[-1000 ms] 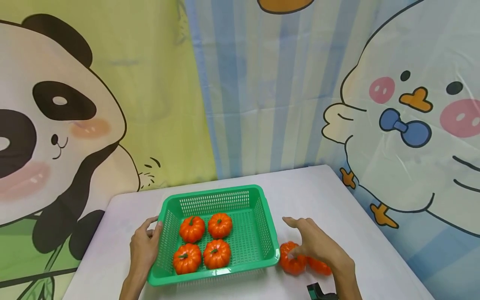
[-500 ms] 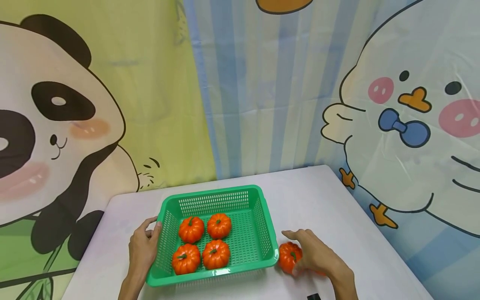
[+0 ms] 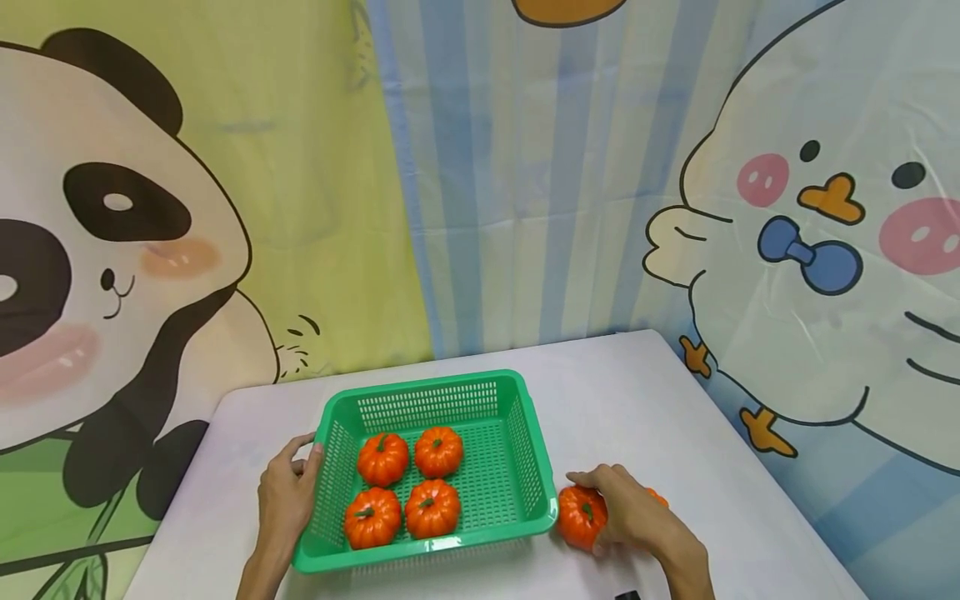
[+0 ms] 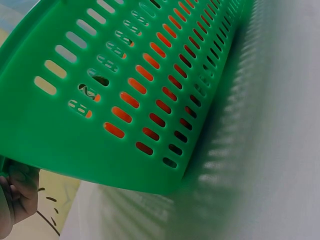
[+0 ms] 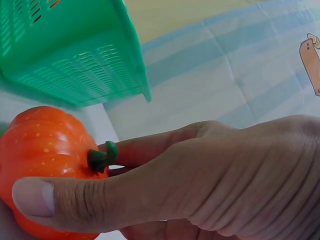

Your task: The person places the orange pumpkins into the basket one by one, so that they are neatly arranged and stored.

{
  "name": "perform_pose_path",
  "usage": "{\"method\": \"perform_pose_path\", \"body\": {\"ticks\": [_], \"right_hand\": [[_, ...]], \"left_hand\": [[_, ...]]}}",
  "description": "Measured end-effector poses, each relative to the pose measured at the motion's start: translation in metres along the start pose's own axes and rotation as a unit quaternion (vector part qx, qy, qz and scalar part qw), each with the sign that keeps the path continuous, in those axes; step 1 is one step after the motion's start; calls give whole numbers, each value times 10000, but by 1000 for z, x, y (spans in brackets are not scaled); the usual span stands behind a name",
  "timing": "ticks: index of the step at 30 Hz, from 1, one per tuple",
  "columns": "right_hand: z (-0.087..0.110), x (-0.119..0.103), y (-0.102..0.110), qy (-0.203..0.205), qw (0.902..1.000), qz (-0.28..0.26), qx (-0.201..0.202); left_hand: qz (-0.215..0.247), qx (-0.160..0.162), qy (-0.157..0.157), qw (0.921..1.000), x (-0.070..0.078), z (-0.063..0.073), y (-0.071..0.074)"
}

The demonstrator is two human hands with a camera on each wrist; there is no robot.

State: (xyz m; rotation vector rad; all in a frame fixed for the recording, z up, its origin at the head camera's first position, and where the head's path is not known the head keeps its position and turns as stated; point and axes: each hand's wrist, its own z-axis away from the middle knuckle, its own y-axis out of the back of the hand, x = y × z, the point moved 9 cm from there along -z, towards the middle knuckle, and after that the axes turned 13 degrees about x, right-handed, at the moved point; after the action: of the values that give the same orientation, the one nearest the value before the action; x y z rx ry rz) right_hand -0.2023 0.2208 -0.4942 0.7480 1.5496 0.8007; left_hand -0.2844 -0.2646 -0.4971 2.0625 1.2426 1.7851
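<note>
My left hand [image 3: 288,492] holds the left rim of a green plastic basket [image 3: 542,467]; in the left wrist view its fingers [image 4: 22,192] curl at the rim. Several small orange pumpkins, such as this near-left pumpkin [image 3: 372,518], sit inside on the basket's left half. Just right of the basket, my right hand [image 3: 633,512] grips another orange pumpkin [image 3: 576,518]. The right wrist view shows the thumb [image 5: 75,200] along one side of this pumpkin [image 5: 45,145], its green stem toward the palm, with other fingers on the far side.
One more orange pumpkin [image 3: 657,497] peeks out behind the right hand, mostly hidden. A white table [image 3: 600,392] carries everything. Cartoon-printed curtains [image 3: 495,183] hang behind and beside it. A small dark object [image 3: 628,595] shows at the bottom edge, by the right wrist.
The right hand has come down onto the pumpkin beside the basket and closed round it. The other loose pumpkin now shows beyond the hand. The left hand and basket stay put.
</note>
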Motion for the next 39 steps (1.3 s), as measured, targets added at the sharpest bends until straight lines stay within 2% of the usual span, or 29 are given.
{"method": "perform_pose_path", "body": {"ticks": [8,17,24,31,39], "right_hand": [[0,6,-2,-239,9997,-82,-68],[-1,4,-3,-16,9999,-135,-93],[0,1,1,221,9997,-4,65],[-6,1,3,-118,9999,-60,-19],[-12,-6,10,-85,9997,-221,-115]], "left_hand": [[33,-53,7,10000,1,0,0],[6,53,-98,9999,1,0,1],[30,120,-193,9997,2,1,2],[34,119,-195,9997,3,0,1],[51,112,-153,9998,2,2,1]]}}
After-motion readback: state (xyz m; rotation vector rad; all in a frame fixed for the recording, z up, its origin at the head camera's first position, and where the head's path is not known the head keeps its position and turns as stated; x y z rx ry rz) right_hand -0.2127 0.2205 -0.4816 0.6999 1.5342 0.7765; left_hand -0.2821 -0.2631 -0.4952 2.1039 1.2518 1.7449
